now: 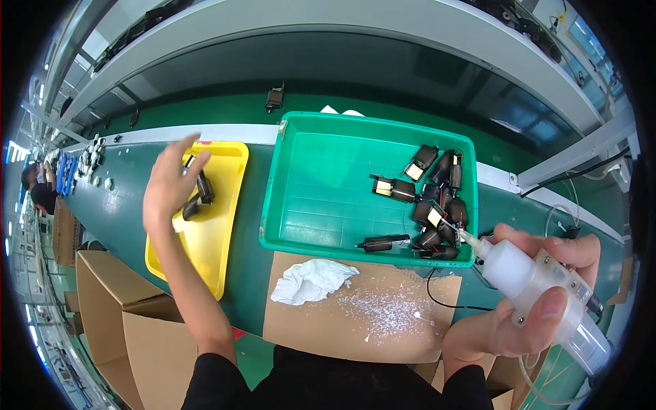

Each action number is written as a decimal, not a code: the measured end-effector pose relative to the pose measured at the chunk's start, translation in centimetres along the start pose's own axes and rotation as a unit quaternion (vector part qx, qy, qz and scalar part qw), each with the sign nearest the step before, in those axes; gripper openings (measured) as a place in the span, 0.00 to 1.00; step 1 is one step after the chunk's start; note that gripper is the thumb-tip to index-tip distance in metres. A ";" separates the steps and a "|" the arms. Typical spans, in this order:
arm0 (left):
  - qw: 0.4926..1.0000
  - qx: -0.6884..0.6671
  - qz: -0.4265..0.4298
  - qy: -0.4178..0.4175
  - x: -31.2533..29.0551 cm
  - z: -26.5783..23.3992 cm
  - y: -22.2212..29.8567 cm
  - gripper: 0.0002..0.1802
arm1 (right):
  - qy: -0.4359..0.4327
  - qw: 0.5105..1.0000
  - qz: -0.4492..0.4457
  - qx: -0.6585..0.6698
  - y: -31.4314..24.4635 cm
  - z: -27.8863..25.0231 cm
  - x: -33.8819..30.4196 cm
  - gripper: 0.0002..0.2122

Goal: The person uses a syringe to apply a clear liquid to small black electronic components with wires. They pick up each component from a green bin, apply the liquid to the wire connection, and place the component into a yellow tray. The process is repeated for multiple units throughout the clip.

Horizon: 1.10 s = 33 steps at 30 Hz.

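Note:
My left hand (171, 183) hovers over the yellow tray (236, 205) with fingers and thumb apart. Just beside it, a few small dark motor-like parts (199, 198) lie in that tray. My right hand (540, 301) is wrapped around a dispensing syringe (511, 270) with a white, translucent barrel and a clamp-like holder. Its narrow tip points left at the right wall of the green tray (321, 184). Several more dark parts (393, 189), some with a pale yellow patch, are heaped at that tray's right side.
Below the green tray lies a cardboard sheet (294, 331) with a crumpled white cloth (313, 280) and scattered white specks. An open cardboard box (102, 273) stands at left. A black cable (437, 297) runs toward my right hand. Another person (42, 188) is far left.

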<state>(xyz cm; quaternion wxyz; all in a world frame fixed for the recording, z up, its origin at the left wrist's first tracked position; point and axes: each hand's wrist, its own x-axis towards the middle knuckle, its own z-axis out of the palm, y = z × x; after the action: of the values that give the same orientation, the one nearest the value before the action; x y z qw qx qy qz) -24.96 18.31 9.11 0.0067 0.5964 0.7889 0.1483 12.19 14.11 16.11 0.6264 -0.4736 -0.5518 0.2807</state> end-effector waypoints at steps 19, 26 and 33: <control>0.992 -0.092 -0.039 -0.078 17.5 17.0 4.8 0.26 | 0.014 0.999 -0.004 -0.036 0.0 0.8 0.1 0.22; 0.882 -0.445 -0.092 -0.125 15.9 14.6 4.3 0.17 | 0.003 1.000 -0.012 -0.014 0.0 0.4 0.1 0.22; 0.656 -0.715 0.147 -0.192 3.9 5.3 13.3 0.29 | -0.004 1.000 -0.006 -0.001 0.4 0.2 0.1 0.21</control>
<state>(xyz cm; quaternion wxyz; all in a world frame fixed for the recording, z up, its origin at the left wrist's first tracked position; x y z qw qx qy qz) -12.58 26.40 7.93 0.5603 0.5312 0.3221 0.5479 12.08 14.40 15.79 0.6255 -0.4696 -0.5575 0.2783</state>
